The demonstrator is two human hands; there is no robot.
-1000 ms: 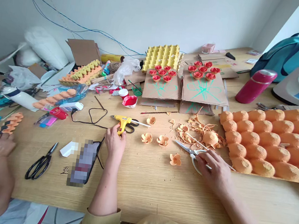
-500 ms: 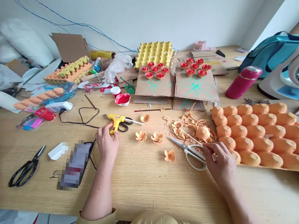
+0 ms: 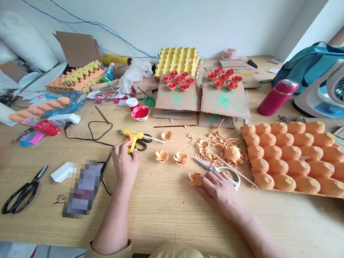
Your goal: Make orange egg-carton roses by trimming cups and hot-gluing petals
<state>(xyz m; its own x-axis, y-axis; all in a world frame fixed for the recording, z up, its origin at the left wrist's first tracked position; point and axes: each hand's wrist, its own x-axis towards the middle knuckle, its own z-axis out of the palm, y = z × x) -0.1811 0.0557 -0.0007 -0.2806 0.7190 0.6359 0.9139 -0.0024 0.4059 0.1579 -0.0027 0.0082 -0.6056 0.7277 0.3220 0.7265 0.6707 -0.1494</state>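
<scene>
Tabletop [image 3: 160, 216]: left hand [image 3: 125, 160] grips glue gun [image 3: 133, 135]; half-curled right hand [image 3: 219, 191] touches flower [image 3: 193, 178].

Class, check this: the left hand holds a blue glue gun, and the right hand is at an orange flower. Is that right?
Not quite: the head view shows a yellow glue gun in the left hand, not blue. The right hand is at an orange flower, as stated.

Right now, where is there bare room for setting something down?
The table is mostly bare between left forearm and right forearm, and again between right forearm and the big orange egg tray. Crowded: by the right hand, with flower, white-handled scissors and orange scraps.
</scene>
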